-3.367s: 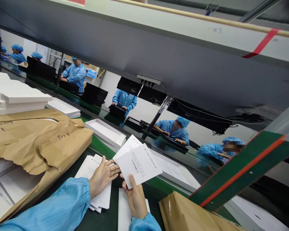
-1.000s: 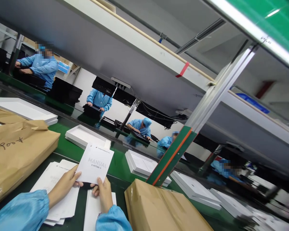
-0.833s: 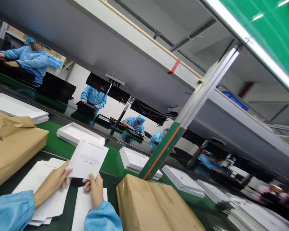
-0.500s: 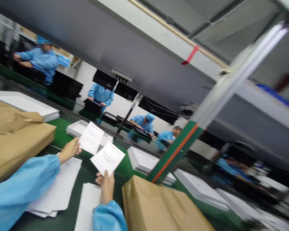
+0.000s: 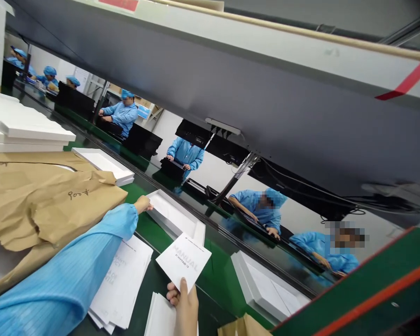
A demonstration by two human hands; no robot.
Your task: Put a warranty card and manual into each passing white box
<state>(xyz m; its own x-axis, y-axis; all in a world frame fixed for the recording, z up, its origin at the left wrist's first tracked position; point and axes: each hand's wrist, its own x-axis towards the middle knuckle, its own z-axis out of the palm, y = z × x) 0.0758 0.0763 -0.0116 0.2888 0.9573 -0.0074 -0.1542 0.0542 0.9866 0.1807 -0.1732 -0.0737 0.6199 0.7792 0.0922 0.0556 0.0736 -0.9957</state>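
My right hand (image 5: 182, 305) is low in the view and pinches the bottom corner of a white booklet (image 5: 184, 260) printed MANUAL, held upright over the dark bench. My left hand (image 5: 143, 204), in a blue sleeve, is stretched far forward to the near corner of an open white box tray (image 5: 177, 219) on the green belt. Its fingers look bunched; whatever is in them is white on white and I cannot make it out. A fanned pile of white leaflets (image 5: 126, 275) lies under my left forearm, and a second pile (image 5: 159, 318) lies beside my right hand.
A crumpled brown paper packet (image 5: 49, 200) lies at the left, with stacked white box lids (image 5: 21, 133) behind it. Another white tray (image 5: 262, 289) sits further right on the belt. A green post with a red stripe (image 5: 364, 289) slants across the lower right. Several people in blue work across the line.
My hands have parted: the left carried one white card forward to the tray, while the right kept the MANUAL booklet. The view swung back left and down.
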